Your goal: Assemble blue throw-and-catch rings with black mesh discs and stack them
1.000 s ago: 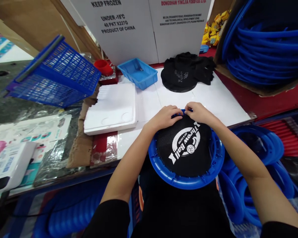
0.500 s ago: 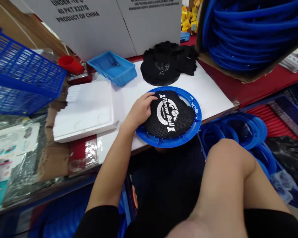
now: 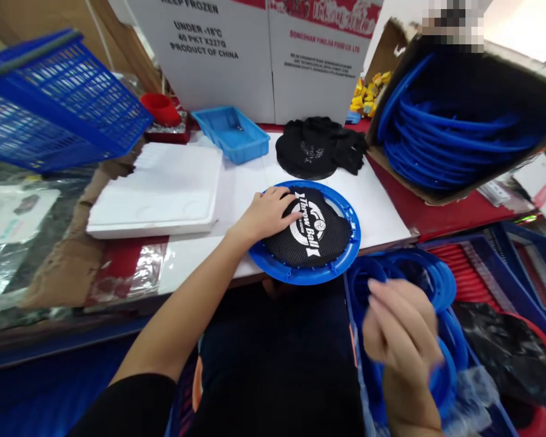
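Observation:
My left hand (image 3: 275, 213) lies with its fingers spread over a black mesh disc (image 3: 327, 240) that has white "Throw Ball" lettering. The mesh sits inside a blue plastic ring (image 3: 300, 276), which overhangs the table's front edge a little. On the ring's right side a gap shows between mesh and rim. My right hand (image 3: 403, 331), blurred, is raised over a bin of blue rings (image 3: 441, 285), apart from the disc. Its fingers are curled in towards the thumb; whether anything small is between them cannot be made out. Behind the ring lies a pile of black mesh discs (image 3: 304, 152).
A light-blue tray (image 3: 236, 139) and a white foam block (image 3: 159, 188) are on the table, left of the mesh pile. A blue basket (image 3: 73, 103) leans at far left. On the right stands a carton (image 3: 505, 67) full of blue rings. A large printed box (image 3: 227, 85) stands behind.
My left hand has spread further over the mesh. My right arm, bent close to the camera before, has lowered, and its hand now shows over the bin. The view has shifted.

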`<state>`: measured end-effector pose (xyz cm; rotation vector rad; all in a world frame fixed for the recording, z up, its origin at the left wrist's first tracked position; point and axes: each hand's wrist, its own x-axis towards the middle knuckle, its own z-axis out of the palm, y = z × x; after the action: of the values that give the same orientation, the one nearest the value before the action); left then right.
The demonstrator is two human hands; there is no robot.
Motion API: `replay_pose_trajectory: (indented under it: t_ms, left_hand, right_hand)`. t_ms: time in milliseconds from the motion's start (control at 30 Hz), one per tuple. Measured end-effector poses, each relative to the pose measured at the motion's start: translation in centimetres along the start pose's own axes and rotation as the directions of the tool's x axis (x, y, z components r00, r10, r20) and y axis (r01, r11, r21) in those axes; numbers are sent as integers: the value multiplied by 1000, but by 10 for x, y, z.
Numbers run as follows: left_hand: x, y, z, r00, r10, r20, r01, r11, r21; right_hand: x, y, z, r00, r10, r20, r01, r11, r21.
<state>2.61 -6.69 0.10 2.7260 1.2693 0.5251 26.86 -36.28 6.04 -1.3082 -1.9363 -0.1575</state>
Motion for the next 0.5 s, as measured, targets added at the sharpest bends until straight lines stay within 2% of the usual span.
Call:
replay_pose_trajectory:
  t_ms: [33,100,200,267,367,433,500]
  left_hand:
    - [-1,4,-3,1000,-18,-1,18,998,61]
    - [-1,8,-12,999,-46,17,43,984,175]
    - [7,8,-30,983,-71,170,27,969,247]
    - [17,6,-40,966,-46,254,-20,968,251]
    - [36,5,-40,961,147,233,-189,967,172]
    - [46,2,-29,935,297,195,-317,945,84]
    - [52,-4,-14,913,369,172,-379,925,25]
  right_hand:
    - [7,14,13,999,0,-35,-2,999,-43]
    - [16,42,37,994,111,4,-110,992,-59]
    - [14,77,65,956,288,52,-288,957,-7]
    - [14,95,79,930,362,67,-365,930,42]
    - [30,117,102,914,377,151,-389,919,59]
    - [50,130,115,903,347,255,-367,929,36]
    - [69,143,124,878,318,358,-346,938,15]
